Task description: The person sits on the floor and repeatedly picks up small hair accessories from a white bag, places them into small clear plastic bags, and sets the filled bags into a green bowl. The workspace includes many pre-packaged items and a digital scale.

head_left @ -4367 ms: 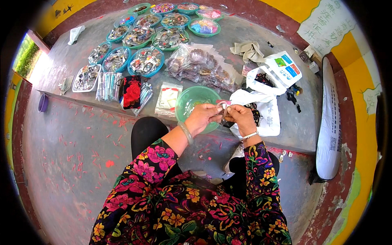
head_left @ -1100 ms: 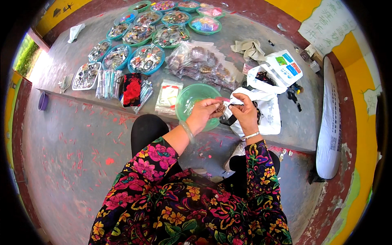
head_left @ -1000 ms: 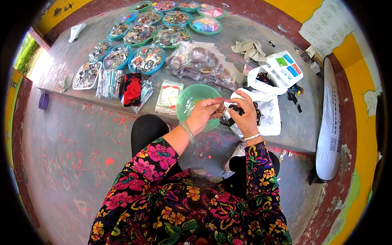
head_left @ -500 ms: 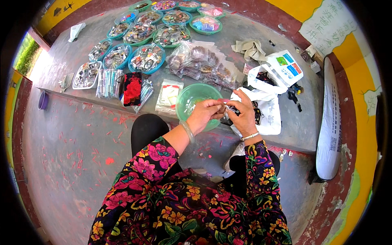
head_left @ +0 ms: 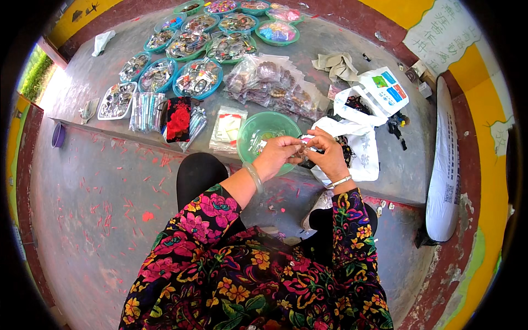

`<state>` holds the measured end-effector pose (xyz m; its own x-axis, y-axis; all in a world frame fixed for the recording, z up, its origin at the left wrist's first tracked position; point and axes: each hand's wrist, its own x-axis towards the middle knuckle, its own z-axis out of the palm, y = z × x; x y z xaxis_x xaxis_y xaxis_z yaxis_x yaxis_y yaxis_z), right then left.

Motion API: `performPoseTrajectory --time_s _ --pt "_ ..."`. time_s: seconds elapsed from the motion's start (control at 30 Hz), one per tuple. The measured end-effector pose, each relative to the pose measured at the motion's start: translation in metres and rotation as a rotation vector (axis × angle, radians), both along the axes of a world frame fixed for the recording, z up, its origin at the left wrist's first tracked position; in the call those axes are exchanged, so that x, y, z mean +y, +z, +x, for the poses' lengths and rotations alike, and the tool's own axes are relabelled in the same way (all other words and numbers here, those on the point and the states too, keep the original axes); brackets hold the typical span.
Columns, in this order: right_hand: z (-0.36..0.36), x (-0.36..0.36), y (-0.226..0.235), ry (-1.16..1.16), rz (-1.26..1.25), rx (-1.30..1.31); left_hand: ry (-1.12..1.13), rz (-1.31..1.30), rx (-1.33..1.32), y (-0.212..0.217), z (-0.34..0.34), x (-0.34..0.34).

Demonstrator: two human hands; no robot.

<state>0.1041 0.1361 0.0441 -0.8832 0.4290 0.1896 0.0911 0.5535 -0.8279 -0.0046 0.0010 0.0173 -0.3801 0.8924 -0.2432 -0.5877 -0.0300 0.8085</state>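
Observation:
My left hand [head_left: 276, 155] is closed in a pinch on a small brown item [head_left: 298, 155], perhaps a string of beads; the fingers cover most of it. Close against it, my right hand [head_left: 328, 157] has thumb and fingertips pinched at the same item. Both hands meet above the right rim of a translucent green basin [head_left: 251, 126], which has a few small pale pieces in it. Just right of my fingers lies an opened white plastic bag [head_left: 364, 154] with dark stringy things inside.
Clear bags of brown beaded pieces [head_left: 278, 85] lie behind the basin. Left of it are flat packets [head_left: 227, 129], a red-and-black floral pouch [head_left: 178, 118] and bagged pens [head_left: 147, 113]. Several basins of small goods [head_left: 198, 78] stand farther back. A long white-wrapped board [head_left: 444, 165] leans at right.
The fingers of my right hand have come down and closed in toward the left fingertips. The brown item is now more hidden between them. Everything around stays put.

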Motion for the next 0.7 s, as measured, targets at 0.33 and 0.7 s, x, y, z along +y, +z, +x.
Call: performPoseTrajectory --time_s 0.33,0.7 --pt "0.002 0.002 -0.004 0.046 0.135 -0.067 0.009 0.042 -0.007 -0.003 0.005 0.002" --pt "-0.005 -0.005 -0.009 -0.140 -0.495 0.068 0.058 0.144 -0.236 0.003 0.000 -0.002"
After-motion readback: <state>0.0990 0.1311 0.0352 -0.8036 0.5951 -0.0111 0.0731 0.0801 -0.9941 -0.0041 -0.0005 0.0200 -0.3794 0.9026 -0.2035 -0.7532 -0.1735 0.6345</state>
